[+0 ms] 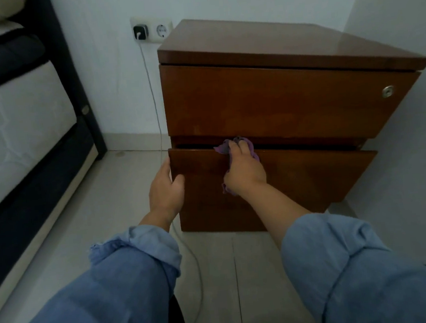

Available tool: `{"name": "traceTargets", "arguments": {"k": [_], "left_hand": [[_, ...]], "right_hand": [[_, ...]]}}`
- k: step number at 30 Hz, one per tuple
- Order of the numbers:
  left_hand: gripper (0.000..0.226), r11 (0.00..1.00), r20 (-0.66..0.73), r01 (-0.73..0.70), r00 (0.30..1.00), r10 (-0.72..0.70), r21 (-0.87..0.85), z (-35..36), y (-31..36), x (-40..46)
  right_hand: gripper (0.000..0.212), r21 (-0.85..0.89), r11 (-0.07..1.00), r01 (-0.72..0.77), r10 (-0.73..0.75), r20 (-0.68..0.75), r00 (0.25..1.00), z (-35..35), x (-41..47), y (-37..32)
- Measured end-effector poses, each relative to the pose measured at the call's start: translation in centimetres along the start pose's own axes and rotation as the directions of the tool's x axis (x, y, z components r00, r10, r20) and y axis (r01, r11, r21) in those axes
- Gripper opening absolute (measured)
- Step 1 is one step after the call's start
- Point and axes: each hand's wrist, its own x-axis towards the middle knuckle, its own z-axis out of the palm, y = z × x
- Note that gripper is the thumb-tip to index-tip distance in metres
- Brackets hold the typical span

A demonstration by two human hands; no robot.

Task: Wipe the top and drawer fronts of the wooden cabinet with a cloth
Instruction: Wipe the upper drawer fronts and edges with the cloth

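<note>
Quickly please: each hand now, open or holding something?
Left hand: grips the lower drawer by its left edge.
Right hand: holds the purple cloth against that drawer.

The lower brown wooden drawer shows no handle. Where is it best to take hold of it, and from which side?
Grip the top edge of the lower brown wooden drawer front from above: it stands slightly pulled out, leaving a dark gap under the upper wooden drawer for fingertips.

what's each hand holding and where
The right hand holds the purple cloth bunched under its fingers at the top edge of the lower drawer; the left hand grips that drawer's left edge.
</note>
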Motion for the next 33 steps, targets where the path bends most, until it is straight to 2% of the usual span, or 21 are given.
{"name": "traceTargets", "arguments": {"k": [3, 6, 9, 11, 14, 16, 18, 20, 22, 24, 27, 30, 33], "left_hand": [[0.055, 1.0, 0.006, 0.03, 1.0, -0.03, 0.004, -0.2, -0.6, 0.3], [0.057, 0.996, 0.034, 0.09, 0.995, -0.09, 0.007, -0.8, -0.3, 0.4], [0.056, 0.988, 0.089, 0.115, 0.988, -0.125, 0.106, -1.2, -0.3, -0.6], [0.056, 0.972, 0.134, 0.091, 0.984, -0.122, 0.218, -1.4, -0.3, -1.5], [0.063, 0.909, 0.201, -0.066, 0.979, -0.02, 0.412, -1.8, -0.7, -2.3], [0.076, 0.805, 0.266, -0.207, 0.962, 0.063, 0.557, -1.6, -0.5, -2.4], [0.083, 0.707, 0.341, -0.3, 0.936, 0.088, 0.641, -0.8, 0.5, -2.4], [0.086, 0.614, 0.395, -0.393, 0.908, 0.14, 0.684, 0.7, 1.9, -2.6], [0.086, 0.528, 0.434, -0.474, 0.876, 0.209, 0.704, 2.4, 3.2, -2.9], [0.085, 0.462, 0.475, -0.527, 0.848, 0.233, 0.713, 4.0, 4.1, -2.8], [0.085, 0.404, 0.502, -0.546, 0.837, 0.218, 0.734, 6.1, 5.3, -2.4], [0.085, 0.389, 0.491, -0.529, 0.847, 0.202, 0.754, 7.1, 5.8, -1.9], [0.088, 0.396, 0.497, -0.528, 0.847, 0.187, 0.751, 7.3, 5.8, -0.9]], "right_hand": [[0.093, -0.005, 0.997, 0.083, -0.082, 0.051, 0.995, 0.9, 0.3, -3.7], [0.08, -0.018, 0.979, 0.202, -0.2, 0.083, 0.976, 1.2, 0.5, -6.7], [0.064, -0.027, 0.933, 0.358, -0.35, 0.153, 0.924, 0.5, 0.4, -8.8], [0.058, 0.01, 0.928, 0.372, -0.371, 0.098, 0.923, 0.1, -0.3, -8.8], [0.06, 0.216, 0.943, 0.253, -0.237, -0.097, 0.967, 0.1, -2.0, -5.9], [0.061, 0.296, 0.941, 0.163, -0.111, -0.186, 0.976, 0.3, -2.9, -2.5], [0.06, 0.356, 0.934, 0.041, 0.045, -0.231, 0.972, 0.3, -3.4, 1.0], [0.059, 0.451, 0.888, -0.087, 0.232, -0.278, 0.932, 0.1, -3.6, 4.0], [0.058, 0.537, 0.819, -0.203, 0.409, -0.298, 0.862, -0.3, -3.5, 6.4], [0.056, 0.599, 0.752, -0.275, 0.514, -0.272, 0.814, -0.5, -2.8, 8.1], [0.052, 0.666, 0.688, -0.288, 0.545, -0.212, 0.811, -0.8, -1.1, 9.6], [0.051, 0.676, 0.67, -0.306, 0.548, -0.172, 0.819, -0.8, 0.2, 9.9], [0.052, 0.704, 0.655, -0.276, 0.499, -0.128, 0.857, -0.2, 1.2, 10.0]]}}
